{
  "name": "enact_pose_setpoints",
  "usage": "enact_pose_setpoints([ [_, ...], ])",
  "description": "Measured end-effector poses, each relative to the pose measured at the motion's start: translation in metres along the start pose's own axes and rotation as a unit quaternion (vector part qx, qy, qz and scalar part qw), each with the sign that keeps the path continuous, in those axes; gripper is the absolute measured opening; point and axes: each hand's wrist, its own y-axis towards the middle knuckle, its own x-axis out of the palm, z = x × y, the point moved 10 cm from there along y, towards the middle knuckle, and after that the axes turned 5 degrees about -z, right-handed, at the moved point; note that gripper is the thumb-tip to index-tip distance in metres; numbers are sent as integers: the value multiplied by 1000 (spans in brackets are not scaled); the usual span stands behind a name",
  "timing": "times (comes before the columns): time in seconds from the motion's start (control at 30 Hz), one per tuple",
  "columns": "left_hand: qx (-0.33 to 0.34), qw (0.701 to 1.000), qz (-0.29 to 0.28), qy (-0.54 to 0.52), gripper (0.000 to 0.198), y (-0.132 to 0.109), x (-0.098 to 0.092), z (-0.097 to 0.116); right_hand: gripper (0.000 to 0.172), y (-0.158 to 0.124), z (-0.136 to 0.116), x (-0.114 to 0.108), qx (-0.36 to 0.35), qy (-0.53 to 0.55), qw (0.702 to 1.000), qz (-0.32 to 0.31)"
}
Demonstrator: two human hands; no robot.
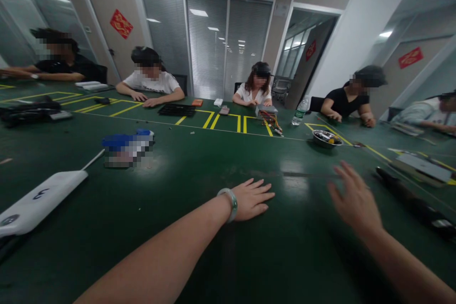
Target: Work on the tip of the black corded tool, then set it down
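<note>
At nine o'clock lies a rounded white plastic device (pixel 44 202). The left hand (pixel 251 200), wearing a glossy bangle (pixel 233 205), rests palm-down, fingers spread, on the smooth green table (pixel 171 171). A shiny metal bowl (pixel 323 143) sits at eleven o'clock from the right hand (pixel 357 202), blurred, fingers loosely parted; at its three o'clock, a long black object (pixel 415 203). Both hands are empty; nothing appears begun or finished.

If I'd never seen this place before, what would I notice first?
Probably the person's bare left hand, spread palm down on the big dark-green table with a shiny pale-green bangle at its wrist, and the blurry, open bare right hand beyond it to the right. Next, perhaps the long white plastic device at the picture's left edge, or the bright red diamond-shaped sign at upper left.
</note>
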Motion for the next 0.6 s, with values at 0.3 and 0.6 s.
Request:
enact_pose_setpoints([
  [0.3, -237, 942, 237, 36, 60, 47, 16, -10, 44, -6, -281, 76, -291, 267, 880, -263],
  [0.6, -433, 850, 293, 58, 63, 38, 23, -17, 45, -8, -266, 85, -284, 289, 870, -280],
])
